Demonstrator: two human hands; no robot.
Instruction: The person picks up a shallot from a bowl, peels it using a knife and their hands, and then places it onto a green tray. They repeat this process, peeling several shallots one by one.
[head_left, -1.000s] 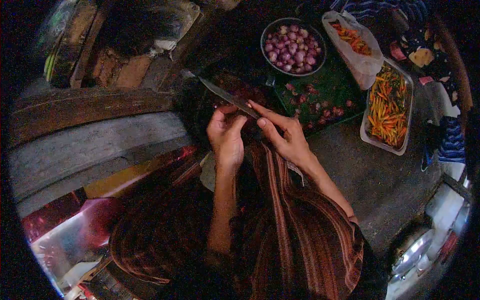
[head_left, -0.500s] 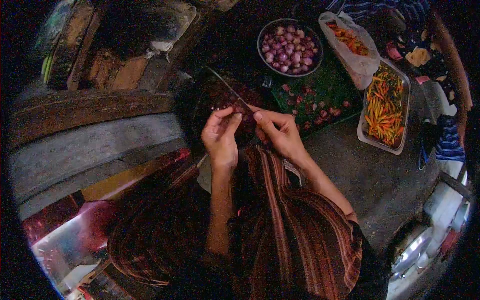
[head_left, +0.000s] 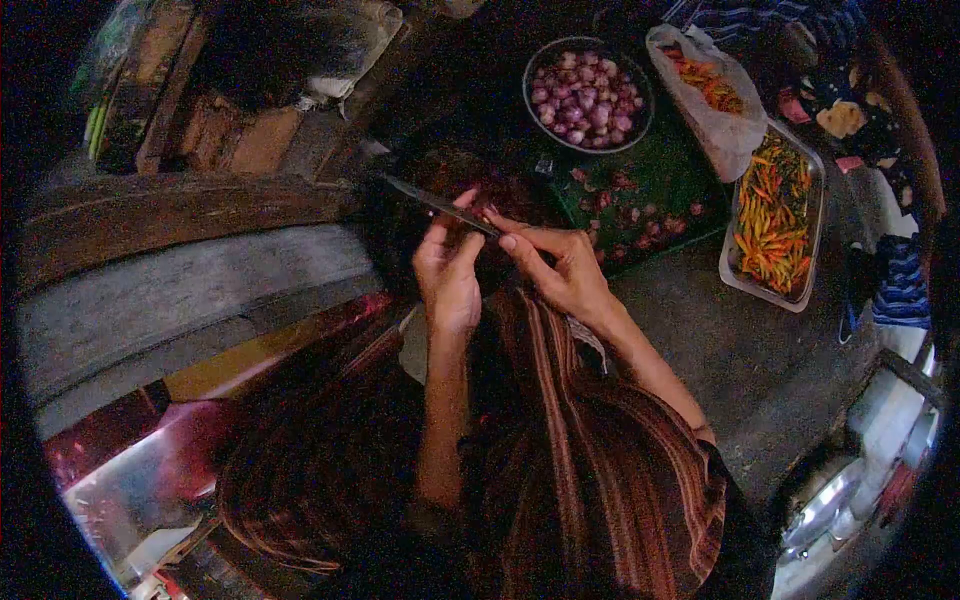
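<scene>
Steel is slanting up to the left: the knife (head_left: pixel 437 204) is crossing the left hand (head_left: pixel 448 272), whose fingers are curling together under the blade, whatever they are pinching hidden. The right hand (head_left: pixel 566 272) is gripping the knife's near end. Further right, a bowl (head_left: pixel 526 110) of shallots (head_left: pixel 585 92), a plastic bag (head_left: pixel 725 130) and a tray (head_left: pixel 727 274) of chillies (head_left: pixel 775 205) are sitting.

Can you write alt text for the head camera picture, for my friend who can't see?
The right hand holds a knife, its blade beside the left hand, above striped cloth. Beyond them are a bowl of shallots and a tray of chillies.
</scene>
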